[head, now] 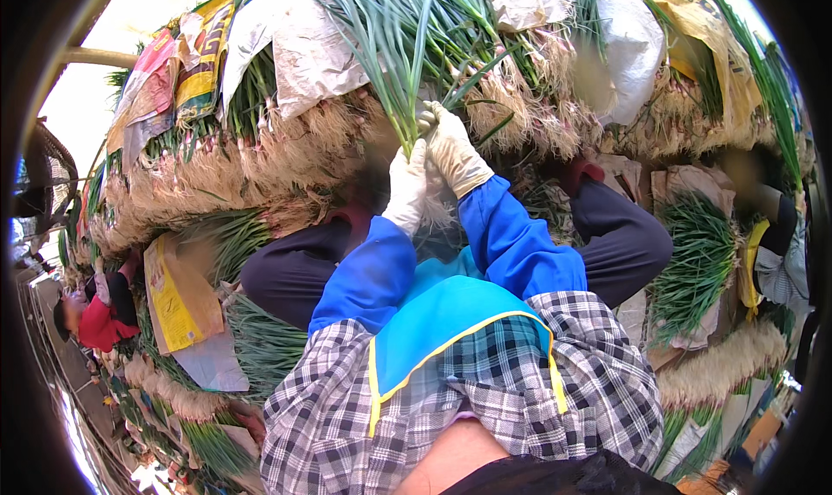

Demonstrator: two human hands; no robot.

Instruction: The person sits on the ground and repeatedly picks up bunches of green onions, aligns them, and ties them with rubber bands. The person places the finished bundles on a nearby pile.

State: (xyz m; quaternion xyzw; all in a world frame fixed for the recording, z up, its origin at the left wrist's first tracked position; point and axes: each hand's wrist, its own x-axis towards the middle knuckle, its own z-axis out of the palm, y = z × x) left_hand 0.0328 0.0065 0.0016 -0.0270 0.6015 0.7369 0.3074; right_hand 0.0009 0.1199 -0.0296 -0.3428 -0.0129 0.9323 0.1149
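Observation:
A small bunch of green garlic or onion plants [404,72] is held before my chest, its long flat leaves pointing away from me. My left hand [406,186], in a pale glove, grips the stalks low down. Just beyond it, the gloved fingers of my right hand [452,147] are curled against the same stalks from the right. Pale roots [439,214] hang below, between my wrists. My palms hide the bulbs of this bunch. Directly ahead rises a high stack of rooted plants [520,101], with roots and pinkish bulbs facing me.
Plastic sacks [318,59] and a yellow sack [712,33] cover parts of the stack. Loose plants lie at my left [266,339] and right [692,261]. A person in red [107,319] sits at far left; another person [780,254] is at far right. Behind me are more root-lined rows [721,362].

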